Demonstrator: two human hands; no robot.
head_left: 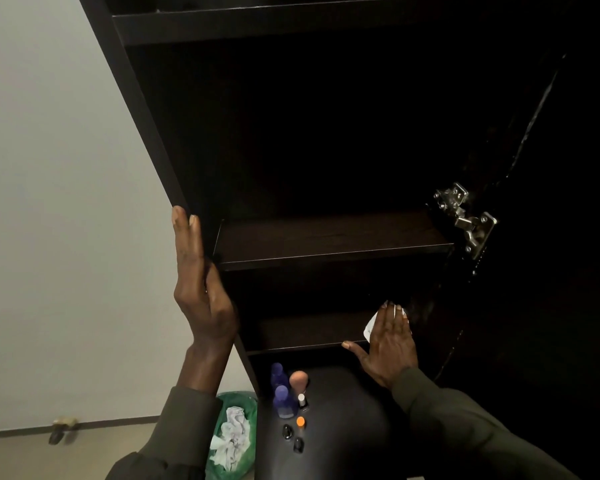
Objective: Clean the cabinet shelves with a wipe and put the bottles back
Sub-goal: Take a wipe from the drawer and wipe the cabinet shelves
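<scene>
A dark cabinet stands open with bare shelves. My right hand lies flat on the right end of the lower shelf, pressing a white wipe that shows beside its fingers. My left hand rests with straight fingers against the front edge of the cabinet's left side panel, next to the middle shelf. Two purple bottles stand on a black surface below, with a peach-topped bottle, a small white-capped bottle, an orange cap and small dark items.
A green bag holding crumpled used wipes sits on the floor left of the black surface. A metal hinge joins the open door at the right. A pale wall fills the left; an upper shelf runs across the top.
</scene>
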